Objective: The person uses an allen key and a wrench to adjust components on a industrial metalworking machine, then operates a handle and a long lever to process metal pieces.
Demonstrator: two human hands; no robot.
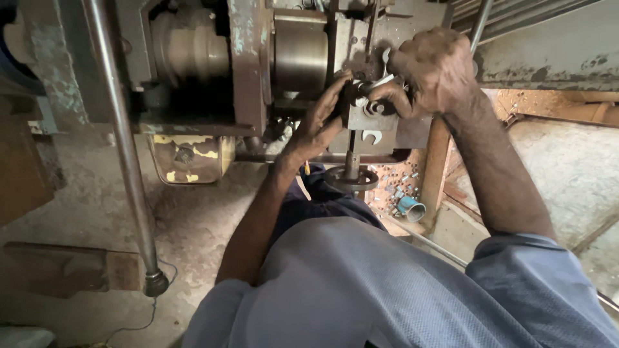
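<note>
I stand at an old lathe-like machine [251, 77] with a dark steel drum [300, 55]. My left hand [319, 122] rests with its fingers flat against the left side of a small dark metal block [371, 119] on the machine. My right hand [432, 67] is closed around a silvery spanner [377, 82] set on top of that block. A second spanner head [372, 136] shows below the block. Under it a round handwheel [351, 177] sits on a vertical shaft.
A long steel lever [126, 148] with a knob end slants down at the left. A yellowed metal tray [190, 158] hangs under the machine. Metal chips and a blue cup [411, 207] lie in a wooden tray at the right. The floor is rough concrete.
</note>
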